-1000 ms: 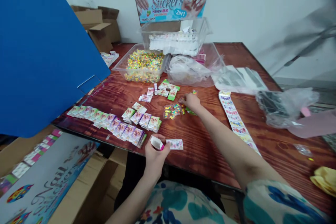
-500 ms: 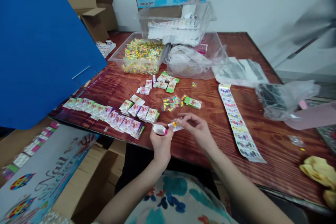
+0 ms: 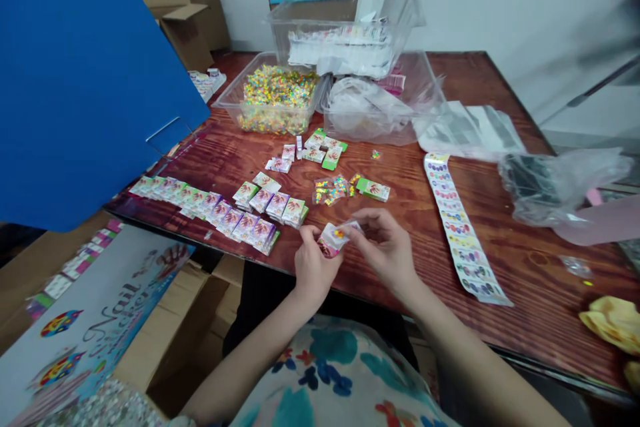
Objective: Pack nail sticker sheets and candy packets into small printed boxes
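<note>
Left hand (image 3: 314, 268): wrapped around small white-and-magenta cardboard box (image 3: 328, 249), near front edge of brown wooden table (image 3: 430, 240)
Right hand (image 3: 387, 248): pinching yellow-dotted plastic sachet (image 3: 339, 233) at box's mouth
Box-filling: apparently underway; next calls for straight insertion

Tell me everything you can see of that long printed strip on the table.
The long printed strip is white and thin, paper or plastic, I can't tell which. Rows of small coloured shapes, purple, red and yellow among them, cross it. It lies mostly flat on the wooden table, slanting, to the right of the right hand, which doesn't touch it.
</note>
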`<state>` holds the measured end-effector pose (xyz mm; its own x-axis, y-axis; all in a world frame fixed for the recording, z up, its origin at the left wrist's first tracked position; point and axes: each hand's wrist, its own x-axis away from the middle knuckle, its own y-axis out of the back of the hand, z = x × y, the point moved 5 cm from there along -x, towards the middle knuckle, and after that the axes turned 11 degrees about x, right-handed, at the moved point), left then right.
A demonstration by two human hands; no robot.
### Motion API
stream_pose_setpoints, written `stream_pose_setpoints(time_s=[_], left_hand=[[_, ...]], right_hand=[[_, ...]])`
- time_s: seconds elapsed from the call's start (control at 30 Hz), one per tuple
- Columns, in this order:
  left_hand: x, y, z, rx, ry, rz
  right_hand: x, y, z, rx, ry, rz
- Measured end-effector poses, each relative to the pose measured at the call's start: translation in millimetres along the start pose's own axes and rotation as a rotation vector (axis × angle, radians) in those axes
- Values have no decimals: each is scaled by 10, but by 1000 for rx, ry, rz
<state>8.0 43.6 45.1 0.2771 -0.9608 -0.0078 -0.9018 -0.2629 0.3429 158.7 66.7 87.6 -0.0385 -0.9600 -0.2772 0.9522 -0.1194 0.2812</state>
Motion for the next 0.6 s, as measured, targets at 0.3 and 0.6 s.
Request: stream_pose_setpoints(time_s=[0.3,0.6], left_hand=[[83,-88,42,-274,-157,130],[89,-100,38,-317,-233,109]], right_hand=[[66,-89,128,501,372,104],[169,-101,167,564,424,109]])
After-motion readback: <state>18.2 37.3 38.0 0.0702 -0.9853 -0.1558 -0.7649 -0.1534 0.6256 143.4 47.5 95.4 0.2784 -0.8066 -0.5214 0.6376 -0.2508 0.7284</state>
